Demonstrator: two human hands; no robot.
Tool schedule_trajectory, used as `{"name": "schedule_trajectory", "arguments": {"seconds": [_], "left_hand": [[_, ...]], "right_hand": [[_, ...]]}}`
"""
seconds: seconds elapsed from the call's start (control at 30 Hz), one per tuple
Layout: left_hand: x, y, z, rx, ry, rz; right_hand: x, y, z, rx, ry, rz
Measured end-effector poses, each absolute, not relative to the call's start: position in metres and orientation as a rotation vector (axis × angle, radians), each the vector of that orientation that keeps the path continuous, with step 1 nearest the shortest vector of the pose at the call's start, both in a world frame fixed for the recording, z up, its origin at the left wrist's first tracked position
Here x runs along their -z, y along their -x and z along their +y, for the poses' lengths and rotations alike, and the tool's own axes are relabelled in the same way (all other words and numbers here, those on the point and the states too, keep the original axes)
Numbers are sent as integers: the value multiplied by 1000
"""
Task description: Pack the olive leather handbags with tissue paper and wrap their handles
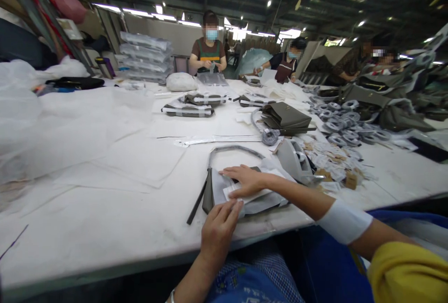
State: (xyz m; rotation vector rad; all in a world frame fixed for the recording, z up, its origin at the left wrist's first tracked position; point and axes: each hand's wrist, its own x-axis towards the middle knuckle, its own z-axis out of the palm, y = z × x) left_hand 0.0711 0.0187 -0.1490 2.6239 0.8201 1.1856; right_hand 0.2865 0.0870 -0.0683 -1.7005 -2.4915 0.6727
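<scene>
A dark olive handbag (207, 195) lies on the table in front of me, its front covered by white wrapping paper (261, 207). Its handle (234, 148), sheathed in clear plastic, arches away from me. My right hand (245, 180) rests flat over the paper, fingers stretched out and thumb apart, on a small white sheet (229, 193). Close below it, my left hand (221, 223) has its fingers pressed together at the near edge of the wrapping, fingertips on the paper. Just right of the bag stands a grey tape dispenser (292, 159).
White sheets (119, 153) spread over the left of the table (140, 228). Tags (339, 160) and wrapped coils (339, 121) are heaped to the right. Another olive bag (287, 117) and several wrapped bags (189, 108) lie farther back. Co-workers (209, 51) work across the table.
</scene>
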Motion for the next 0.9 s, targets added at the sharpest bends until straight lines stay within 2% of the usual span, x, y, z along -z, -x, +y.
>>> {"name": "schedule_trajectory", "arguments": {"seconds": [0.13, 0.33, 0.5, 0.7, 0.77, 0.9], "left_hand": [[158, -68, 19, -1192, -2713, 776], [170, -67, 27, -1269, -2861, 688], [159, -65, 25, -1287, -2816, 588], [121, -42, 50, -1123, -2334, 666], [114, -39, 66, -1186, -2111, 854], [117, -52, 95, -1128, -1664, 1099]], "right_hand": [[82, -270, 79, -492, 1841, -2376], [92, -270, 98, -428, 1880, -2338], [87, -279, 91, -308, 1833, -2162], [76, -326, 25, 11, 1939, -1804], [86, -345, -10, 134, 1956, -1665], [123, -396, -53, 113, 2046, -1413]]}}
